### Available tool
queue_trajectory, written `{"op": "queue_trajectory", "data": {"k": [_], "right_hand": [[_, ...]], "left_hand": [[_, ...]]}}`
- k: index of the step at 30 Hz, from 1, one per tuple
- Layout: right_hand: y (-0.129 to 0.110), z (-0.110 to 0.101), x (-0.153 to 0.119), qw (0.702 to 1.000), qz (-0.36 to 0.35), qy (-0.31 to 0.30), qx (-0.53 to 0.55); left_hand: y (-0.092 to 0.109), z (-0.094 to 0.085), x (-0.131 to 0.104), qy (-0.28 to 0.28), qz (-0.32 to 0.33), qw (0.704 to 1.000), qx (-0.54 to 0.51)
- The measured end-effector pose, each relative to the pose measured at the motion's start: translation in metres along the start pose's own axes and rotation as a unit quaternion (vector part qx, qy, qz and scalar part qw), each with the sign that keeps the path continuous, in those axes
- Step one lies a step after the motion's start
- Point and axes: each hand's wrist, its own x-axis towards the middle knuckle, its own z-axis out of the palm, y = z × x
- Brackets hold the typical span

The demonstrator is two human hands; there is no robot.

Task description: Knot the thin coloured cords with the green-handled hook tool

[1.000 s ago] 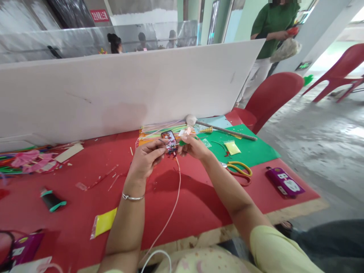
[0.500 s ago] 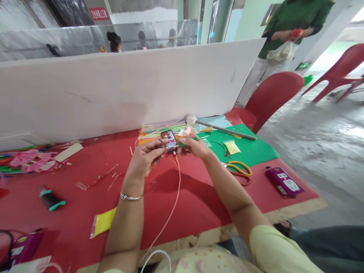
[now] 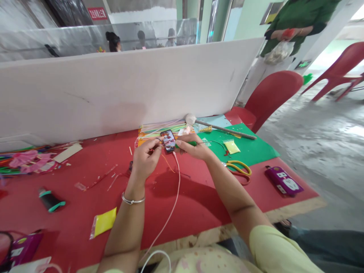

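My left hand (image 3: 146, 157) is closed in a pinch left of the phone, with a thin dark strand (image 3: 159, 140) at its fingertips. A small dark piece (image 3: 131, 166) shows beside the left wrist; whether it joins the strand I cannot tell. My right hand (image 3: 191, 147) is closed around a thin green stem (image 3: 193, 143), whose slim end points right. Between the hands lies a phone (image 3: 168, 141) with a lit picture, a pink cable (image 3: 178, 185) running from its lower end. An orange strand (image 3: 168, 162) shows below the left fingers.
Colourful thin sticks (image 3: 159, 127) lie behind the phone. Scissors (image 3: 240, 167), a yellow packet (image 3: 231, 147) and a purple box (image 3: 284, 181) are to the right. Another yellow packet (image 3: 104, 223) and a black-teal tool (image 3: 52, 200) lie left. A white board (image 3: 127, 87) stands behind. A person (image 3: 295, 26) stands beyond.
My hands have moved slightly apart, uncovering the phone's lower end. The dark piece that was near the phone no longer shows there; one now shows by my left wrist.
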Motion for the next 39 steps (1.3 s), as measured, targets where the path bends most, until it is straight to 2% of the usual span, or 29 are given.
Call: {"op": "queue_trajectory", "data": {"k": [2,4,6,9,12,14,19,26,39], "right_hand": [[0.0,0.003,0.0,0.993,-0.077,0.004,-0.095],[0.002,0.007,0.0,0.967,-0.153,0.016,-0.204],[0.004,0.011,0.001,0.927,-0.21,0.04,-0.309],[0.007,0.017,0.001,0.863,-0.253,0.073,-0.43],[0.008,0.021,0.001,0.829,-0.269,0.082,-0.484],[0.009,0.022,0.001,0.828,-0.276,0.085,-0.481],[0.014,0.02,0.001,0.848,-0.303,0.079,-0.428],[0.017,0.018,0.0,0.871,-0.29,0.062,-0.392],[0.017,0.014,0.0,0.881,-0.3,0.043,-0.362]], "left_hand": [[-0.001,0.0,-0.001,0.002,0.081,0.988,0.13],[-0.002,0.0,-0.002,0.018,0.127,0.967,0.219],[-0.003,0.0,-0.002,0.041,0.139,0.956,0.256],[-0.004,0.001,-0.002,0.065,0.15,0.948,0.273],[-0.006,0.002,-0.002,0.082,0.156,0.945,0.276],[-0.008,0.001,-0.001,0.087,0.155,0.949,0.26],[-0.013,-0.002,0.001,0.087,0.133,0.963,0.216],[-0.006,0.0,0.0,0.068,0.112,0.975,0.177],[-0.005,-0.001,0.0,0.077,0.095,0.978,0.169]]}}
